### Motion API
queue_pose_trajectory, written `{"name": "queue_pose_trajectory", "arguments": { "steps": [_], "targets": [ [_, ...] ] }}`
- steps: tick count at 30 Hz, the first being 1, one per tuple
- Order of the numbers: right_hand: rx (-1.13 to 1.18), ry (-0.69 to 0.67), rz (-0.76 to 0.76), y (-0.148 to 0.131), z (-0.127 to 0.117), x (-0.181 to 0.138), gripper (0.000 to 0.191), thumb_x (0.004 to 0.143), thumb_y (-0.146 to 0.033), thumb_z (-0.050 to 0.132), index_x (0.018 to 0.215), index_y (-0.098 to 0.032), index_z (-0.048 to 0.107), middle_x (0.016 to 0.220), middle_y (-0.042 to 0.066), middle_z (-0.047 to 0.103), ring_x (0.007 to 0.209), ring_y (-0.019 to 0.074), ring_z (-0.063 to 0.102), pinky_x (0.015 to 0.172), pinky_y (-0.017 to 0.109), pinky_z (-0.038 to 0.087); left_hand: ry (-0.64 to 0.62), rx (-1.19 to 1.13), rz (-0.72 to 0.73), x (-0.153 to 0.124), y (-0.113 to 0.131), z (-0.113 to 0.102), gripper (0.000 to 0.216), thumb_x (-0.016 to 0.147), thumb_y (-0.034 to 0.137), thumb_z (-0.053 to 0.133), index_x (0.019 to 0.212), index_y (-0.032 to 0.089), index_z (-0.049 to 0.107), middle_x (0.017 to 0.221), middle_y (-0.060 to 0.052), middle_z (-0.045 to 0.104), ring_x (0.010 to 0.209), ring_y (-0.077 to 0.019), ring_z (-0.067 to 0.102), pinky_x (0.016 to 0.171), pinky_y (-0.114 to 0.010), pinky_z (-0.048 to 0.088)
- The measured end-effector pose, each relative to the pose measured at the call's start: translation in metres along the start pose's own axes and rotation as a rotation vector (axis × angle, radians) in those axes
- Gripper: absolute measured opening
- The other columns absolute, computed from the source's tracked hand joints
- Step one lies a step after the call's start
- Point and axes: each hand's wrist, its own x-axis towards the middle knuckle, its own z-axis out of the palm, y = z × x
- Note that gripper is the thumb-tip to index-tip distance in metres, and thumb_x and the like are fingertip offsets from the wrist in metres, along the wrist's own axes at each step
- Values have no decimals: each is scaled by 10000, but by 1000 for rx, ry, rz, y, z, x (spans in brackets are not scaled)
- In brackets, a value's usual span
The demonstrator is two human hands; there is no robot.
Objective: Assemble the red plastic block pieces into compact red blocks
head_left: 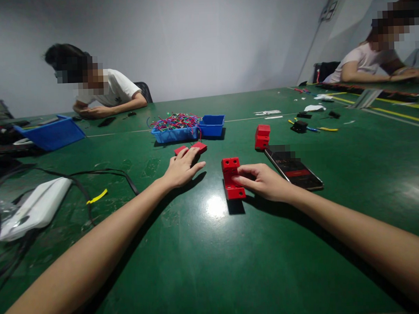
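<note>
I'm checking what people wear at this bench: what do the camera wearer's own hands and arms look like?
The left hand and right hand are bare, with no glove, ring or watch visible. The left forearm and right forearm show no sleeve or bracelet. Fingernail detail is too small to tell.

A workshop is suggested by the green worktable (pixel 206 267), shared with people (pixel 121 87) at eleven and one o'clock, and by the blue bin (pixel 176 136) heaped with coloured wires (pixel 175 121) at twelve.
</note>
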Motion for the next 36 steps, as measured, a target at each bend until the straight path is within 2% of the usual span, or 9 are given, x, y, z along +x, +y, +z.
{"name": "queue_pose_trajectory", "arguments": {
  "steps": [6,15,17,21,24,27,29,32,36],
  "targets": [
    [59,9,13,1,2,2,306,926,-434,561,958,-176,723,929,52,741,845,212,656,772,317,469,0,-10,88,-7,13,-2,628,987,578,345,1518,244,324,1596,-104,365,1446,-330,362,1117,-573,348],
    [360,53,97,4,6,5,393,829,-539,668,921,-161,722,919,71,749,857,235,687,809,360,524,11,-78,244,-23,33,-7,573,981,526,438,1471,230,394,1521,-109,475,1386,-314,442,1083,-548,395],
    [392,112,95,2,8,5,394,821,-545,684,923,-166,724,927,71,750,872,239,686,814,359,526,12,-112,282,-25,35,-8,531,979,499,458,1432,223,442,1499,-110,498,1365,-314,467,1080,-551,399],
    [432,315,43,3,10,6,369,821,-543,697,902,-184,715,917,56,745,861,231,681,798,336,523,6,-225,421,-28,38,-6,441,983,436,469,1370,227,502,1440,-107,553,1336,-297,503,1091,-527,413],
    [420,359,39,5,11,7,353,811,-533,715,870,-185,706,864,47,737,810,222,675,772,329,524,8,-356,563,-30,38,-1,411,966,333,489,1358,212,500,1407,-124,567,1320,-270,524,1119,-481,425],
    [369,324,53,5,11,7,363,835,-539,679,875,-180,711,866,57,745,820,234,680,768,337,531,75,-422,592,-32,38,4,486,903,253,537,1378,192,450,1469,-165,471,1376,-285,469,1132,-486,435],
    [304,297,48,2,12,6,352,859,-518,654,914,-177,726,926,69,761,871,246,688,797,346,530,116,-414,589,-32,38,5,587,869,268,585,1416,181,392,1510,-191,397,1430,-311,398,1151,-508,419],
    [193,257,34,-3,11,4,319,874,-465,644,940,-170,743,982,81,772,913,255,694,845,363,522,102,-387,658,-33,38,5,817,833,336,656,1514,200,225,1566,-196,315,1475,-334,329,1166,-523,405],
    [116,221,29,-6,9,2,327,886,-457,618,915,-161,753,932,80,776,860,248,697,786,349,524,112,-342,711,-32,40,4,1058,788,415,723,1570,214,40,1586,-218,297,1427,-375,407,1141,-564,414]
  ]
}}
